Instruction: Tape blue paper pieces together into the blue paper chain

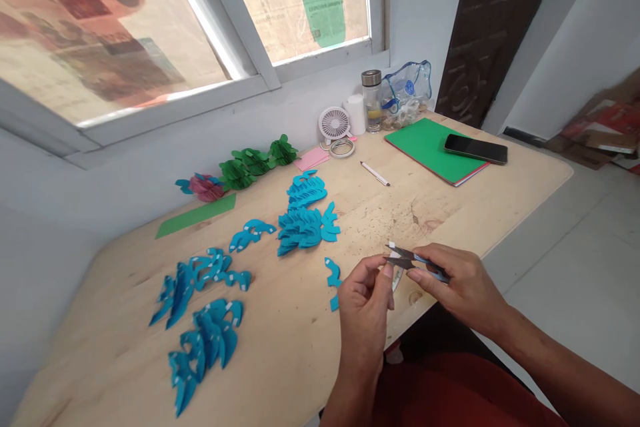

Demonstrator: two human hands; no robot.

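Dark red cloth (445, 395) drapes just below the grip. Beyond it spreads a smooth, grained wooden table (280, 347), its near edge passing under that grip, open room lying to the left. Scalloped blue paper pieces (301, 230) heap ahead and leftward. The right hand (457, 277) curls round pointed snips (411, 256), blades slightly parted; the left hand (365, 297) pinches a slim white strip (397, 277) crossing those blades.

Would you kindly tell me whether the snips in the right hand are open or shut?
Open: the snips have their blade tips apart, with a white strip between.
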